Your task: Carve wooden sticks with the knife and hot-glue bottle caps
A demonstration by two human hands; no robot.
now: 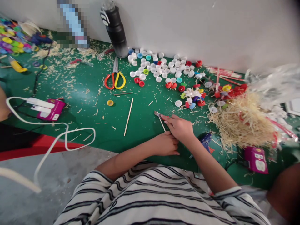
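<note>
My right hand (181,127) is closed around a red craft knife (159,114), its blade pointing to the far left. Beneath the blade lies a thin pale wooden stick (162,124), and my left hand (164,144) is closed on its near end, fingers partly hidden under my right hand. Blade and stick cross closely; I cannot tell whether they touch. Left of my hands, a second wooden stick (128,117) rests on the green table (142,109). Beyond it lie scissors (114,78) with one orange and one yellow handle, and a yellow bottle cap (110,102).
Many bottle caps (164,67) spread along the wall beside a black bottle (116,31). A heap of wood shavings (243,123) sits at right, near a blue glue gun (205,140) and a purple box (256,160). A white cable (67,137) loops over the left edge.
</note>
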